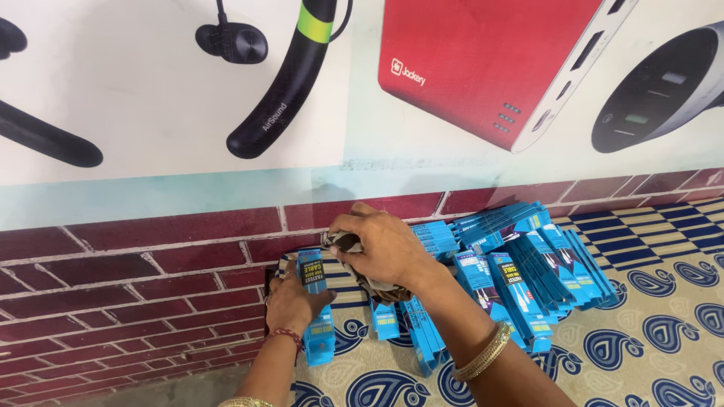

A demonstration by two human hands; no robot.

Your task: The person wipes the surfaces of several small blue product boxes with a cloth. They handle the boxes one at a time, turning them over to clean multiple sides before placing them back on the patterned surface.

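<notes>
My left hand grips a slim blue cable box, holding it upright against the red brick-patterned wall. Another blue box sits just below it. My right hand is closed on a crumpled dark-and-white cloth and presses it over the top of the held box. To the right of my right hand lies a pile of several more blue cable boxes, fanned out along the wall. A few loose blue boxes lie under my right forearm.
The boxes rest on a cream mat with blue paisley and striped patterns. Above the brick pattern runs a large poster picturing earphones, a red power bank and a charger. Bare grey floor shows at the lower left.
</notes>
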